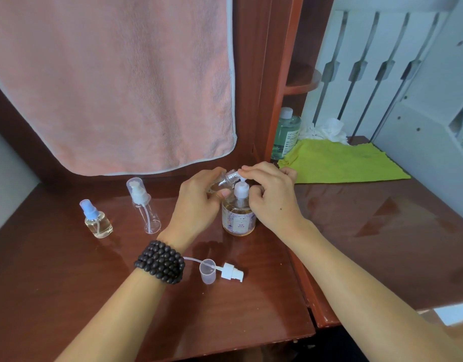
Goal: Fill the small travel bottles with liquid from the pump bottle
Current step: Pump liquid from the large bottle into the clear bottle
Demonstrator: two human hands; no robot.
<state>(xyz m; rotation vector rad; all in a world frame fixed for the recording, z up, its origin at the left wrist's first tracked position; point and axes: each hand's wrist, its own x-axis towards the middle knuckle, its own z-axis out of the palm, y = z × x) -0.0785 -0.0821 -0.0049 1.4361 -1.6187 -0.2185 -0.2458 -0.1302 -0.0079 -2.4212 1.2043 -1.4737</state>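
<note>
The pump bottle, round with amber liquid and a pale label, stands on the brown desk. My right hand rests on its white pump head, fingers over the nozzle. My left hand grips a clear open travel bottle, tilted with its threaded mouth at the nozzle. To the left stand a small spray bottle holding amber liquid and a taller clear pump bottle with its cap on. A loose white pump top and a clear cap lie near my left wrist.
A pink towel hangs behind the desk. On the right lie a yellow-green cloth, white crumpled tissue and a green bottle. A wooden post divides the two sides. The desk's front edge is close.
</note>
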